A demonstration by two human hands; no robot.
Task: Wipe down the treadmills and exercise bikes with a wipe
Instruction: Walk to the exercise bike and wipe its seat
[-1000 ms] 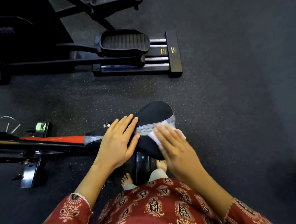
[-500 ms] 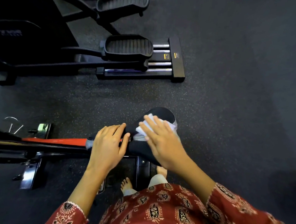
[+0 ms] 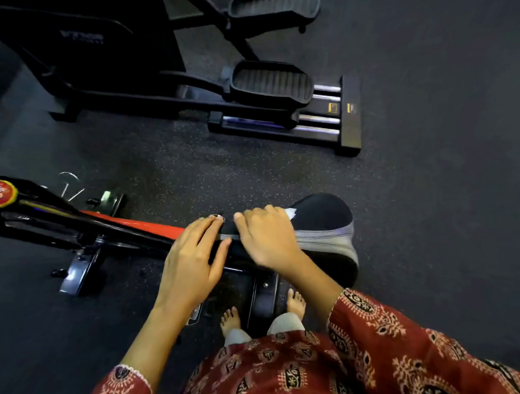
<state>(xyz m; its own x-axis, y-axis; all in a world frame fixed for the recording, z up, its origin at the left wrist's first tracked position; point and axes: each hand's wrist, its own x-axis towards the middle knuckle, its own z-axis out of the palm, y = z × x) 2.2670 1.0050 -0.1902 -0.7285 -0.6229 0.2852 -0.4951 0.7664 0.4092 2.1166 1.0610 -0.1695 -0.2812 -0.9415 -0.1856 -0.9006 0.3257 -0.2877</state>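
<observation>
Right hand (image 3: 268,237) has slid the wipe (image 3: 290,212) from the saddle's (image 3: 321,219) wide rear end to its nose, nearly meeting the left hand (image 3: 192,260). Its fingers curl over the wipe, probably gripping it, though only a white corner shows. Left hand lies flat on the nose end, fingers straight, holding nothing. The saddle's long axis runs left-right, with the rear end to the right and the right hand nearer it. Red bike frame (image 3: 133,226) continues left. Elliptical (image 3: 269,86) stands well apart on the dark speckled floor (image 3: 437,194).

The saddle (image 3: 322,212) is black with a grey band, the wipe (image 3: 290,212) white, the frame bar (image 3: 133,225) red-orange. The tunic (image 3: 396,344) is dark red with cream-and-black print; the floor (image 3: 437,194), speckled grey.
</observation>
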